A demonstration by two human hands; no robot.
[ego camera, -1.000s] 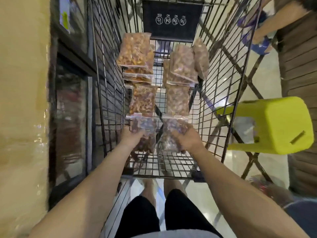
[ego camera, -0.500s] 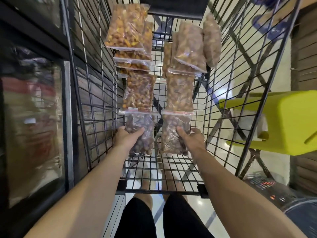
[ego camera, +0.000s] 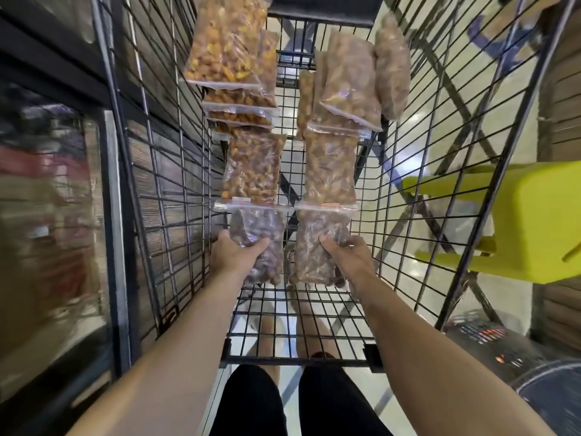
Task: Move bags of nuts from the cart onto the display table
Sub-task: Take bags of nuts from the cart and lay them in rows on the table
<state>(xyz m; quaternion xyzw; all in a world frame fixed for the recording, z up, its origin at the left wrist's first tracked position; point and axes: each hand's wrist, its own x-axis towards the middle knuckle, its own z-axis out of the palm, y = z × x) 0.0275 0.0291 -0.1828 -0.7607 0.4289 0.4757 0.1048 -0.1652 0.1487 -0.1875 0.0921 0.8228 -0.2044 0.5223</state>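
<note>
**Two Bags Gripped in the Wire Cart**

The left hand (ego camera: 234, 251) grips a clear, crinkled bag of dark nuts (ego camera: 262, 225). The right hand (ego camera: 349, 256) grips the paler tan bag (ego camera: 314, 250) just beside it, with the fingers (ego camera: 327, 242) of each hand curled round the plastic. Both bags sit low in the black wire-grid cart (ego camera: 157, 184), at its near end. Beyond them, more glossy, lumpy zip bags (ego camera: 251, 166) – orange-brown and tan – overlap in two rows. A smooth yellow plastic stool (ego camera: 534, 221) stands outside the right wall.
</note>
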